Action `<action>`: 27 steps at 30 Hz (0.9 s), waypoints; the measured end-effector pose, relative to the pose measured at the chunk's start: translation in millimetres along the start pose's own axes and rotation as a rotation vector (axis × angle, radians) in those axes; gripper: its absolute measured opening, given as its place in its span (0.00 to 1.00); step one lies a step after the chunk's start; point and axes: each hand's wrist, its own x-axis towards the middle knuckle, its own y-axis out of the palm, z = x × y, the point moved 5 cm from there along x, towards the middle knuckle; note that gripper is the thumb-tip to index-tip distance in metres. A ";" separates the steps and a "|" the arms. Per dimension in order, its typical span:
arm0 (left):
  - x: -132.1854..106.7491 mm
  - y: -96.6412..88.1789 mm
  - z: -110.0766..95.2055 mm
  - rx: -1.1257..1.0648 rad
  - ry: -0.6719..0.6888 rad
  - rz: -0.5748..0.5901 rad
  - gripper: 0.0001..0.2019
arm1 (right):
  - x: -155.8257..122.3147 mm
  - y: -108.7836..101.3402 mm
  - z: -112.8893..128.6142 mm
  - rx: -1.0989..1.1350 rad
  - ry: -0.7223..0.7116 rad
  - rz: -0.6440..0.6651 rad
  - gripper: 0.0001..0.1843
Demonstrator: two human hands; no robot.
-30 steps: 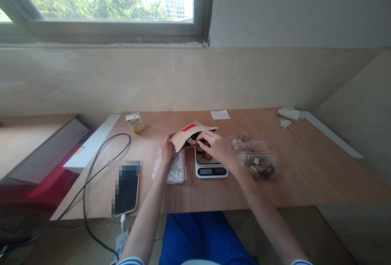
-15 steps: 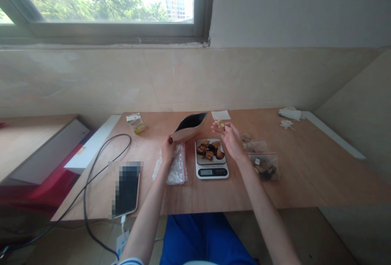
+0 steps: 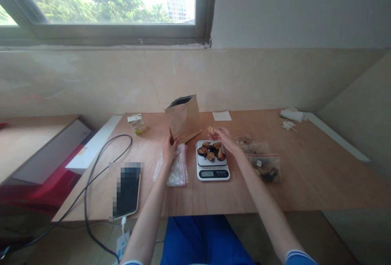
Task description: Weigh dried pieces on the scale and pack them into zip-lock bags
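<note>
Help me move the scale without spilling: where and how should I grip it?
Probably grip the scale by its white left and right edges, low, from both sides at once: it lies flat, with brown pieces uncovered on top.

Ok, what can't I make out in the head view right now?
All in the head view:
Scale readout: too small and blurred to read.
Inside of the bag: dark, and blocked by its front wall.
Held piece: partly hidden by the right hand.
Phone screen: partly pixelated.
Left edge of the front pouch: behind the right forearm.
</note>
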 end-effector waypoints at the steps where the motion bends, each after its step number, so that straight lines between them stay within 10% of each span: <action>1: -0.1 -0.2 -0.5 0.004 -0.001 0.001 0.11 | 1.9 1.1 -1.9 -0.076 0.009 0.021 0.14; 7: 0.5 0.5 1.3 0.009 -0.007 0.006 0.11 | 7.5 14.2 -16.0 -0.454 -0.033 0.182 0.12; 15: -0.2 0.0 2.0 -0.031 -0.014 -0.008 0.11 | 11.0 -0.2 -9.1 -0.680 -0.242 -0.022 0.05; 27: 0.6 3.4 6.8 0.017 -0.014 0.008 0.12 | 7.3 -0.6 -6.9 -0.828 -0.241 0.086 0.04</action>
